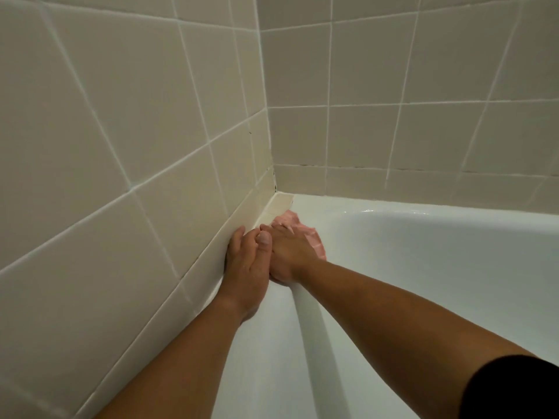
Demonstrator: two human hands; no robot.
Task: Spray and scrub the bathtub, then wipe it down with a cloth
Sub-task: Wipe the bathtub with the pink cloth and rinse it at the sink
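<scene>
Black sleeve (514, 391) and bare forearms reach to the bathtub (423, 252) rim's corner. Right hand (290, 252), fingers straight, presses the pink cloth (316, 240) there. Left hand (246, 267) rests released alongside, against the tiled wall (121, 146). Likely hazard: leaning palms skidding on glossy, possibly wet enamel.

Pink cloth (305, 234), white bathtub (423, 252), beige wall tiles (121, 116) — white grout grid, black sleeve (514, 388)

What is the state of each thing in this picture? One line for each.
bathtub: glossy, no foam visible.
pink cloth: crumpled, pressed onto the bathtub rim near the corner.
right hand: flat, pressing the pink cloth.
left hand: flat on the rim, beside the tiled wall.
</scene>
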